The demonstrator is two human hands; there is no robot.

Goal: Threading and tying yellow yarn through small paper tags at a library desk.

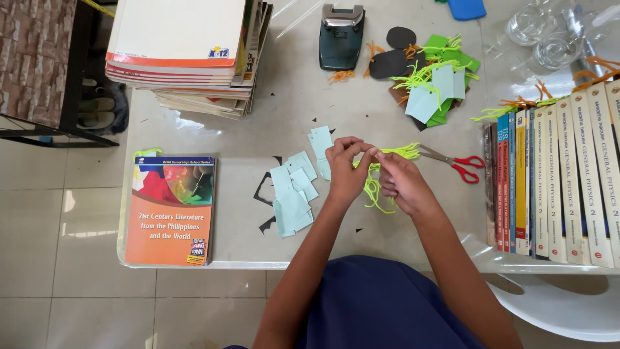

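Head view, looking down on a pale table [258, 97]. Both hands meet near the table's centre, just in front of the person's dark blue lap. Left hand [346, 173] is curled, fingers bent and thumb and forefinger pinched together at the top, on a strand of the neon yellow-green yarn [374, 187]; a pale blue paper tag [321, 143] shows just behind this hand, and whether the hand grips it cannot be told. Right hand [402, 184] is also closed loosely, fingertips pressed to the same yarn, which loops down between the two hands and trails right in a small bundle toward the red-handled scissors [460, 165] lying flat on the table just beside the right hand. To the left of the left hand lies a loose scatter of pale blue tags [292, 197], with black paper scraps among them. Farther up the table: a dark hole punch [341, 35], and a heap of finished tags [436, 84] in green, blue and black with yarn ties. A row of books [562, 181] stands spine-up at the right edge, a stack of books [187, 52] at upper left, and one orange book [170, 210] lies flat at lower left.
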